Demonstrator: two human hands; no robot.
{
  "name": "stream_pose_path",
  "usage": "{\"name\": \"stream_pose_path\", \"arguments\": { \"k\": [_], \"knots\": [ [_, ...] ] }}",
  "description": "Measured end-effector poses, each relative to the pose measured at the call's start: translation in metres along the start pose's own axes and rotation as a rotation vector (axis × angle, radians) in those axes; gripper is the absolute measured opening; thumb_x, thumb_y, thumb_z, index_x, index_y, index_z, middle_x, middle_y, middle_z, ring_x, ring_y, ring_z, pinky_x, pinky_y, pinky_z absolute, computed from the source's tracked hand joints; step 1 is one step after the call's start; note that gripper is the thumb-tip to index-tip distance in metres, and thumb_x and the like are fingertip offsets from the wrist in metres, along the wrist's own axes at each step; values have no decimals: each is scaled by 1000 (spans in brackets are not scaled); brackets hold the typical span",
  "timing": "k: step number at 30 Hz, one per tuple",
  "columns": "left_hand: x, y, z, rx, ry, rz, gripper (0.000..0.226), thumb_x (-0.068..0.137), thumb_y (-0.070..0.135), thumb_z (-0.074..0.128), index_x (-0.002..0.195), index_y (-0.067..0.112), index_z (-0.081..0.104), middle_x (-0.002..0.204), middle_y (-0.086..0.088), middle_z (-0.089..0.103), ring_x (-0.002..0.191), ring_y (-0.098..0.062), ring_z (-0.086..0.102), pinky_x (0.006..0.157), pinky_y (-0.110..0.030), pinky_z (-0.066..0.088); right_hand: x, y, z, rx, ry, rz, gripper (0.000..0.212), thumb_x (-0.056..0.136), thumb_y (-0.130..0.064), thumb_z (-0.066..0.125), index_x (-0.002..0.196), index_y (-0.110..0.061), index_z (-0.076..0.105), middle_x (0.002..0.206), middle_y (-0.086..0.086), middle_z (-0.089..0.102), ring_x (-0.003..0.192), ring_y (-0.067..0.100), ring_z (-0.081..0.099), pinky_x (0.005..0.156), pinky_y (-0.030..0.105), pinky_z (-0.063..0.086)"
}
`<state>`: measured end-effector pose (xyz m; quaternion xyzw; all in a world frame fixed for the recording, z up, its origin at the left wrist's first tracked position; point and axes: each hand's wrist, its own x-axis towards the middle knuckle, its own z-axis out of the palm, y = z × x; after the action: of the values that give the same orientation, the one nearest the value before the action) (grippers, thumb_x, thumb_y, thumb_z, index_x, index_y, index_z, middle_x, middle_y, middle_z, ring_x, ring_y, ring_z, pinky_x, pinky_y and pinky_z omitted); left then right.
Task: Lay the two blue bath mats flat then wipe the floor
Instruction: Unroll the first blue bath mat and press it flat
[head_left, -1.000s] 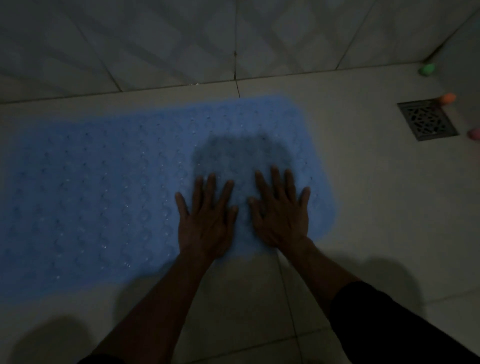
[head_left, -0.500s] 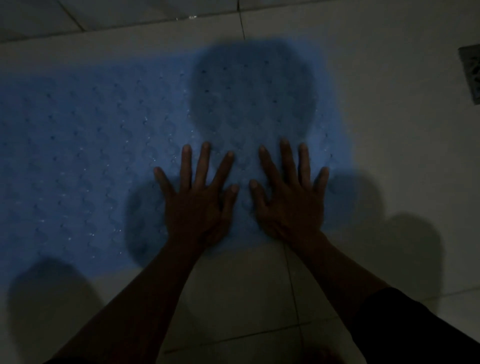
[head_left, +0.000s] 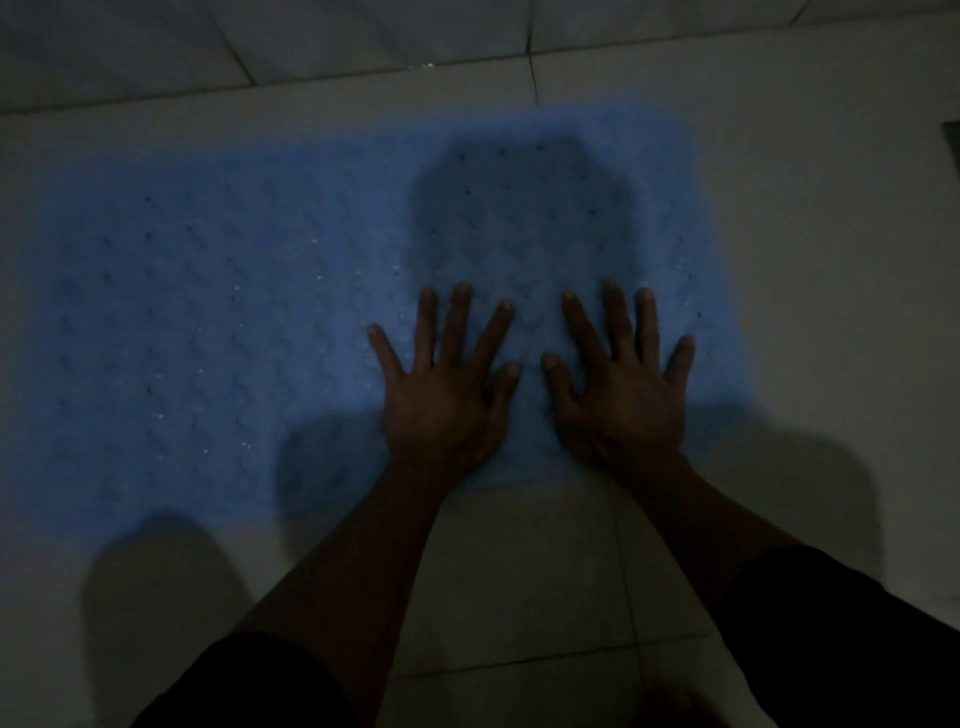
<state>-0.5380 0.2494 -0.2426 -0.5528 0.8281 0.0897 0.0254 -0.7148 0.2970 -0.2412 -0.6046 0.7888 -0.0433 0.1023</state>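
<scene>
One blue bath mat (head_left: 218, 322) with a bumpy pattern lies flat on the pale tiled floor (head_left: 519, 582), reaching from the left edge of view to right of centre. My left hand (head_left: 441, 395) and my right hand (head_left: 623, 395) rest palm-down, side by side, on the mat's near right part, fingers spread and holding nothing. A second mat is not visible. The light is dim, and shadows of my head and arms fall across the mat.
The tiled wall (head_left: 260, 41) meets the floor just beyond the mat's far edge. A dark sliver of the floor drain (head_left: 955, 143) shows at the right edge. Bare floor tiles lie to the right of the mat and in front of it.
The view has dipped and come closer, so the drain and the small coloured objects near it slid out of sight. Both hands stay flat on the mat with fingers spread wider.
</scene>
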Motion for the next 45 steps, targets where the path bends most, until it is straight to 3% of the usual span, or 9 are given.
{"name": "stream_pose_path", "arguments": {
  "k": [4, 7, 15, 19, 23, 27, 32, 37, 45],
  "knots": [
    [-9, -10, -7, -131, -1, -18, 63, 99, 56, 16, 158, 36, 5, 167, -1, 5, 154, -23, -1, 115, -68, 1, -3, -6, -2, 38, -53, 33, 65, 95, -66, 21, 155, -46, 5, 166, -7, -2, 153, 24, -8, 116, 68, 4],
    [-40, -44, -24, -210, 70, -181, 59, 102, 51, 20, 158, 34, 10, 167, -2, 6, 154, -23, 1, 117, -66, -2, -8, -40, -7, 71, -99, 61, 69, 92, -67, 17, 156, -42, 8, 167, -3, 0, 153, 26, -6, 117, 67, 2],
    [-107, -200, -47, -211, 78, -520, 65, 101, 60, 20, 158, 34, 3, 167, -2, -3, 154, -25, -6, 118, -65, -5, -7, -225, 13, 121, -100, -401, 65, 96, -61, 30, 155, -42, 10, 167, -3, 4, 153, 25, 2, 117, 64, 8],
    [-100, -240, -38, -190, 78, -546, 66, 99, 66, 14, 157, 38, 0, 167, 0, -7, 153, -25, -11, 117, -64, -11, 20, -269, 33, 65, -82, -515, 65, 97, -60, 29, 156, -41, 9, 167, -2, 2, 153, 28, 1, 115, 68, 9],
    [-83, -258, -24, -145, 67, -557, 63, 98, 68, 8, 155, 45, -5, 166, 5, -10, 152, -24, -17, 115, -66, -12, 44, -283, 56, -22, -84, -546, 67, 96, -67, 24, 155, -44, 4, 167, -4, -3, 153, 28, -7, 114, 69, 3],
    [-80, -262, -20, -118, 50, -562, 62, 98, 68, 9, 154, 47, -9, 166, 5, -12, 152, -25, -19, 114, -69, -7, 44, -282, 62, -71, -38, -547, 68, 95, -69, 25, 156, -43, 7, 167, -4, 1, 153, 28, -3, 114, 68, 7],
    [-81, -257, -21, -22, 139, -539, 60, 101, 61, 22, 157, 41, 13, 167, 0, 10, 154, -29, 2, 113, -70, 8, 47, -283, 53, -96, -104, -552, 68, 95, -69, 23, 155, -45, 1, 167, -3, -6, 153, 29, -9, 114, 69, 7],
    [-79, -260, -25, -67, 74, -554, 61, 100, 61, 23, 157, 43, 7, 167, 2, 1, 154, -28, -6, 114, -70, 5, 46, -284, 47, -147, -125, -548, 67, 96, -68, 25, 155, -45, 2, 166, -2, -7, 152, 29, -10, 114, 68, 7],
    [-81, -263, -30, -98, 42, -560, 62, 99, 60, 28, 156, 44, 10, 167, 2, 3, 154, -29, -5, 113, -71, 4, 45, -290, 46, -181, -131, -545, 67, 95, -68, 29, 155, -45, 11, 167, 1, 0, 153, 32, -4, 114, 68, 6]
  ]
}}
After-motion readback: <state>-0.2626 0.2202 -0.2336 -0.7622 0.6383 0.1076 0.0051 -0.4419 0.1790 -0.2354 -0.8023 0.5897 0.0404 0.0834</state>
